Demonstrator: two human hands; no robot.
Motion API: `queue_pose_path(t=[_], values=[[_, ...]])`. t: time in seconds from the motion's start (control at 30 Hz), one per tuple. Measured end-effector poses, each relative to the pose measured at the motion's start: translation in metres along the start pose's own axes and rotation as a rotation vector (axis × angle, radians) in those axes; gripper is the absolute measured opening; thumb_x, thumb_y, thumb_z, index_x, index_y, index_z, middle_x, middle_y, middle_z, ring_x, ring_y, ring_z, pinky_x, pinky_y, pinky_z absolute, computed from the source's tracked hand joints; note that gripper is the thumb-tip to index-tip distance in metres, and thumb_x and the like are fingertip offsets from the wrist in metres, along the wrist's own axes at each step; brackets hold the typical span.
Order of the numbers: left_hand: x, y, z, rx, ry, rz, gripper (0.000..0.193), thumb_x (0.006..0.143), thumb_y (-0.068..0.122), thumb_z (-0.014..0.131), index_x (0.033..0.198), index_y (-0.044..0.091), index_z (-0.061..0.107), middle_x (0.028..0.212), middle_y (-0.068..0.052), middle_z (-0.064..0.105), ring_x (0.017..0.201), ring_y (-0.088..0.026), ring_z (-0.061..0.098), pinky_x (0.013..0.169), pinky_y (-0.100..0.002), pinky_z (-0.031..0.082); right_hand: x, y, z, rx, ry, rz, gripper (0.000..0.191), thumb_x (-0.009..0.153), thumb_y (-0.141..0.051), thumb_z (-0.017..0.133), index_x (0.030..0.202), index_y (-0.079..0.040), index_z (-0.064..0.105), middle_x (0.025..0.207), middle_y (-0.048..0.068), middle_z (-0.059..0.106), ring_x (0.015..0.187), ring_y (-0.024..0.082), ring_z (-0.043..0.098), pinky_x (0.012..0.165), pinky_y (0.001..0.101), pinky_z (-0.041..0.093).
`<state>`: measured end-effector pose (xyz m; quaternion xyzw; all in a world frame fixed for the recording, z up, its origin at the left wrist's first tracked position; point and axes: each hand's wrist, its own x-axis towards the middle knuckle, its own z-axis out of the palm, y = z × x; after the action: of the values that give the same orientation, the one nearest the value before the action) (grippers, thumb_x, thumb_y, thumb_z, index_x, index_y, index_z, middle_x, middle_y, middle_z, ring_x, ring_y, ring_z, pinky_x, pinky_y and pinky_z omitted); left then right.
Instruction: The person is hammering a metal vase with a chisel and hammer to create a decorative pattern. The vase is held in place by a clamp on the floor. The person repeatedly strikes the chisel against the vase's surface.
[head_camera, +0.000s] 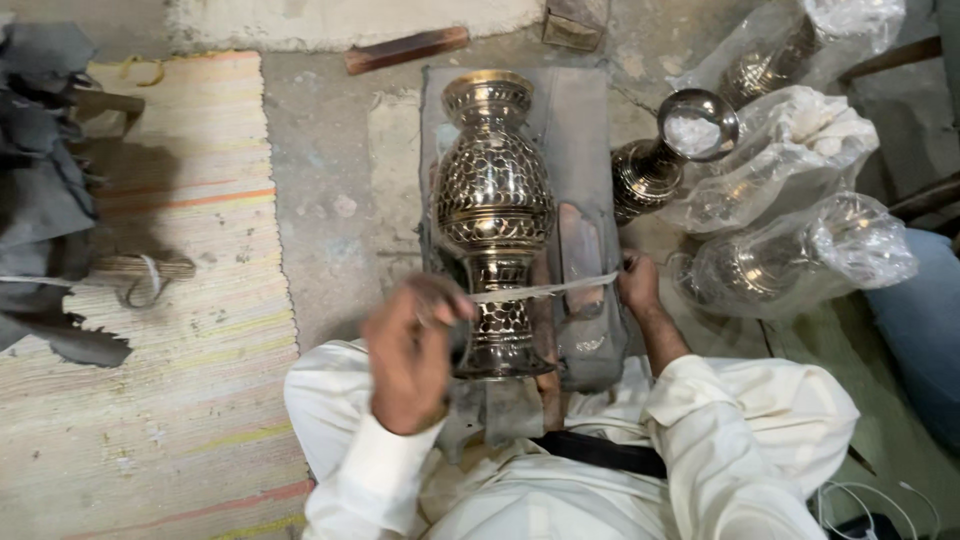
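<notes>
Both hands pinch a thin pale strip, left hand closed on one end, right hand closed on the other, stretched taut across the narrow stem of the engraved brass vase. That vase lies on a grey pad in front of the person's lap; it looks heavy, stiff and slick, best held at the stem, while the strip seems light and limp. Right of the vase lie an open brass vessel and plastic-wrapped vases; left of it bare concrete floor and a striped woven mat.
</notes>
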<state>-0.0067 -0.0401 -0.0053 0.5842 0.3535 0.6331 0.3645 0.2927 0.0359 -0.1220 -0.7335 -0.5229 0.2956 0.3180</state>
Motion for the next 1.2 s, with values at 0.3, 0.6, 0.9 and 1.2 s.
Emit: queue_pose_path(t=[0.3, 0.6, 0.9, 1.2], values=[[0.007, -0.12, -0.048, -0.062, -0.399, -0.837, 0.051, 0.078, -0.005, 0.075, 0.125, 0.011, 0.061, 0.111, 0.002, 0.069, 0.093, -0.008, 0.067, 0.084, -0.029, 0.058, -0.032, -0.019, -0.005, 0.456, -0.144, -0.079, 0.024, 0.083, 0.007, 0.068, 0.105, 0.001, 0.075, 0.098, 0.005, 0.078, 0.088, 0.01, 0.07, 0.08, 0.0278, 0.055], [0.035, -0.129, -0.027, -0.009, -0.282, -0.392, 0.014, 0.091, -0.007, 0.071, 0.103, 0.0, 0.075, 0.092, -0.004, 0.074, 0.083, -0.011, 0.065, 0.078, -0.027, 0.052, -0.038, -0.033, -0.002, 0.129, -0.023, -0.184, 0.023, 0.083, -0.004, 0.072, 0.103, 0.007, 0.068, 0.098, 0.012, 0.074, 0.089, 0.017, 0.067, 0.082, 0.0362, 0.053], [0.094, -0.104, -0.021, -0.059, 0.751, -0.12, 0.016, 0.1, -0.004, 0.057, 0.089, 0.008, 0.062, 0.085, -0.006, 0.064, 0.077, -0.013, 0.06, 0.073, -0.031, 0.054, -0.037, -0.029, 0.0, 0.302, -0.025, -0.095, 0.025, 0.097, -0.02, 0.06, 0.106, 0.002, 0.068, 0.095, 0.012, 0.071, 0.087, 0.022, 0.067, 0.082, 0.0369, 0.053], [0.111, -0.079, -0.121, 0.522, 0.006, -0.328, 0.01, 0.084, 0.002, 0.081, 0.088, 0.007, 0.072, 0.091, -0.008, 0.071, 0.071, -0.017, 0.043, 0.066, -0.033, 0.034, -0.03, -0.016, -0.012, -0.166, 0.176, 0.046, 0.032, 0.086, -0.006, 0.064, 0.115, -0.012, 0.075, 0.104, 0.014, 0.078, 0.098, 0.03, 0.076, 0.088, 0.0408, 0.056]])
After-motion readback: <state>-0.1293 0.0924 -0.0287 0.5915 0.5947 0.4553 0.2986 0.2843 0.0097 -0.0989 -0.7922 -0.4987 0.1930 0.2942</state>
